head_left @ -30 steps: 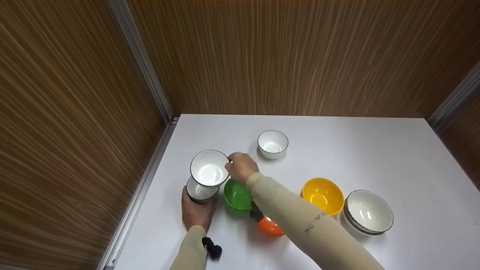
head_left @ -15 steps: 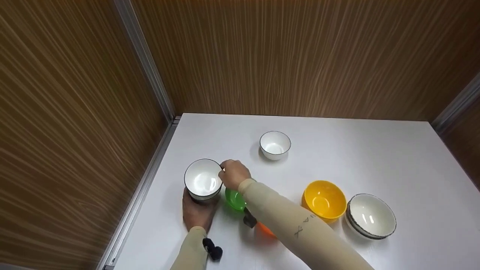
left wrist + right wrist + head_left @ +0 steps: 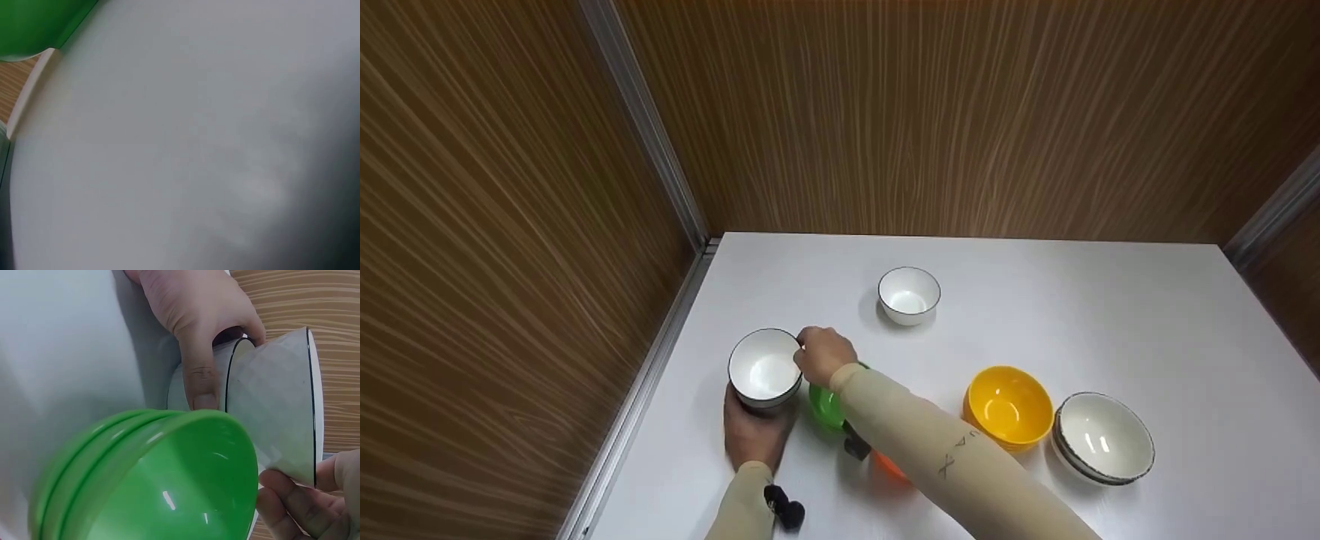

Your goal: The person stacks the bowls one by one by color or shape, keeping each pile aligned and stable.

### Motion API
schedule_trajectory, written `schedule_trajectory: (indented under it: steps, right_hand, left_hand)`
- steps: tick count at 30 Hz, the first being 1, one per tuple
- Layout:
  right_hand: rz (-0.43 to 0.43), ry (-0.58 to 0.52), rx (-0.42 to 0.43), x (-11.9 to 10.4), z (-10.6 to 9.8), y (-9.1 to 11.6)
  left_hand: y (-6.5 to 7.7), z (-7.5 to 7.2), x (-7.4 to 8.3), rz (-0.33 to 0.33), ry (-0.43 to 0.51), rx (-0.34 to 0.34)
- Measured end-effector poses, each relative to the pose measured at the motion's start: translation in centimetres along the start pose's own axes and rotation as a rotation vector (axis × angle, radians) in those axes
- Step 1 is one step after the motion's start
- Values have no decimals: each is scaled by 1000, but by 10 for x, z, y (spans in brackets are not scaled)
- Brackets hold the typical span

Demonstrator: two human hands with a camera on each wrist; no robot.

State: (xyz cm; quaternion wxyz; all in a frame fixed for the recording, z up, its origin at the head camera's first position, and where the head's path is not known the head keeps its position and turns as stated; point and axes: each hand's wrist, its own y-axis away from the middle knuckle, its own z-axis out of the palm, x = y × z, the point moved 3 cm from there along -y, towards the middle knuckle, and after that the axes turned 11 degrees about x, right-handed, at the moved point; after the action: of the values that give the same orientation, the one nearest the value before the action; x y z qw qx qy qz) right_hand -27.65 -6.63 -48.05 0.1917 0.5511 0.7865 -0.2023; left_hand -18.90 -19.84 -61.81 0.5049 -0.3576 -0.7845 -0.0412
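Note:
In the head view, my right hand (image 3: 825, 356) pinches the rim of a white, dark-rimmed bowl (image 3: 765, 364) at the left of the table. A second white bowl (image 3: 221, 374) sits under it, with the upper one's base inside its mouth, as the right wrist view shows. My left hand (image 3: 757, 431) grips this lower bowl, its thumb (image 3: 199, 385) along the outer wall. Right beside them stands a stack of green bowls (image 3: 169, 489), partly hidden by my right arm in the head view. The left wrist view shows mostly white tabletop, without the left hand's fingers.
An orange bowl (image 3: 889, 466) lies partly under my right forearm. Yellow bowls (image 3: 1009, 409) and speckle-rimmed white bowls (image 3: 1102, 439) stand stacked to the right. Another white bowl (image 3: 909, 295) stands farther back. Wood-patterned panels (image 3: 960, 112) enclose the white table (image 3: 1072, 300).
My right hand has moved down and left, bringing the upper white bowl from above and behind the lower one into it. The left hand has stayed about in place.

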Motion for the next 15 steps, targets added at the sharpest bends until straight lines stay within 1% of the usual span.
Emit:
schedule_trajectory:
  steps: [4,8,15]
  right_hand:
    - [6,21,3,0,2,0]
    - [-10,49,3,1,5,1]
    - [-13,78,-41,2,13,3]
  left_hand:
    - [1,-1,1,-6,5,-5]
    - [4,-1,3,-5,15,-11]
    - [8,-5,4,4,-15,-26]
